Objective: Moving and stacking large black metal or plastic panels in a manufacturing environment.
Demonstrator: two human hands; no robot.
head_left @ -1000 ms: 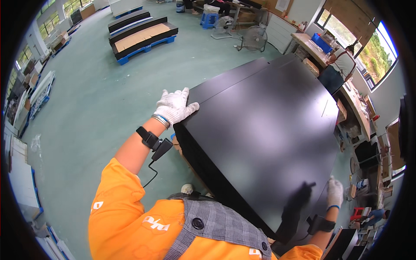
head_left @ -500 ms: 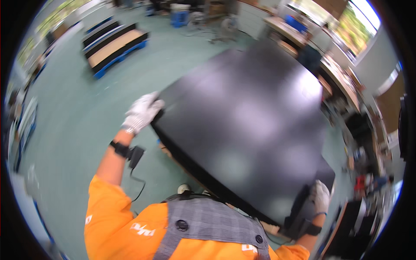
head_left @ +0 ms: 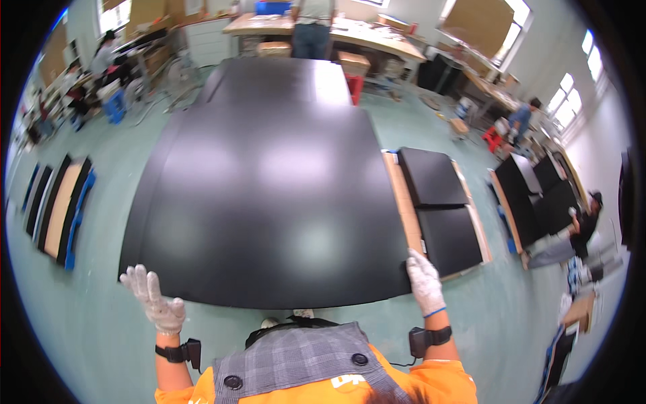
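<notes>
A large black panel (head_left: pixel 269 202) with a glossy, light-reflecting face spreads out in front of me. My left hand (head_left: pixel 153 299), in a white knit glove, is at its near left corner, fingers spread and palm toward the edge. It holds nothing. At the panel's near right corner is my right hand (head_left: pixel 425 283), also gloved. Its fingers are stretched forward along the side edge and appear to touch it. Whatever supports the panel is hidden beneath it. Past its far side lies another dark panel surface (head_left: pixel 269 81).
Right of the panel, two smaller black panels (head_left: pixel 444 232) lie on a wooden pallet. A pallet of narrow black pieces (head_left: pixel 64 212) stands at the left. A person (head_left: pixel 313 30) is at the far workbench (head_left: pixel 262 25); another person (head_left: pixel 585 225) is beside stacked black panels (head_left: pixel 535 198) at the right.
My view has swung to the right, so the panel now lies squarely ahead. My left hand has come off the panel's edge with fingers spread; my right hand now lies along the right edge.
</notes>
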